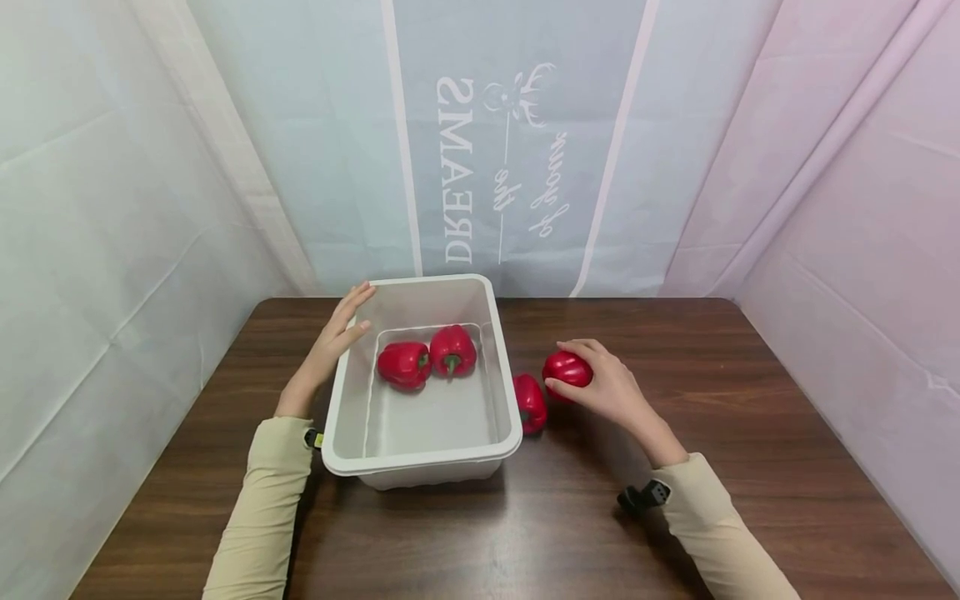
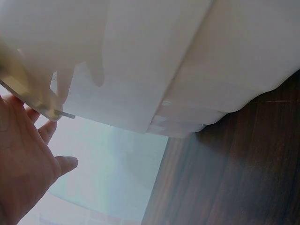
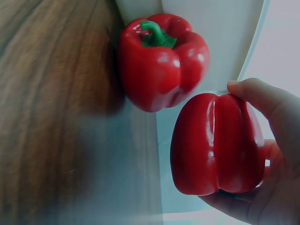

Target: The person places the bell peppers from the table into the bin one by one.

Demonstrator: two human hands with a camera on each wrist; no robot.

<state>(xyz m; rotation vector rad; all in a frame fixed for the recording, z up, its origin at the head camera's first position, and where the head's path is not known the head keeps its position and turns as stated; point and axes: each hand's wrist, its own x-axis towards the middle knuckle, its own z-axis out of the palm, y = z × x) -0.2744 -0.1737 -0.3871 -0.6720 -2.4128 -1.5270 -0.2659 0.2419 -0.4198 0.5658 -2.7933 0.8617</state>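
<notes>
My right hand (image 1: 613,393) grips a red bell pepper (image 1: 566,368) between thumb and fingers, to the right of a white plastic bin (image 1: 420,457). In the right wrist view, the gripped pepper (image 3: 215,145) shows its smooth lobed side. A second bell pepper (image 3: 157,65), green stem up in that view, sits on the table against the bin's outer wall. Inside the bin lie two more red bell peppers (image 1: 405,365) (image 1: 453,350) with green stems. With fingers fairly straight, my left hand (image 1: 327,350) rests at the bin's left rim; the left wrist view shows its fingertips by that rim.
The bin stands left of centre on a dark wood-grain table (image 1: 600,533). A pale blue cloth (image 1: 337,125) with mirrored lettering hangs behind the table's far edge, and white cloth (image 1: 97,250) hangs along the sides. Each wrist carries a small black device (image 1: 645,497).
</notes>
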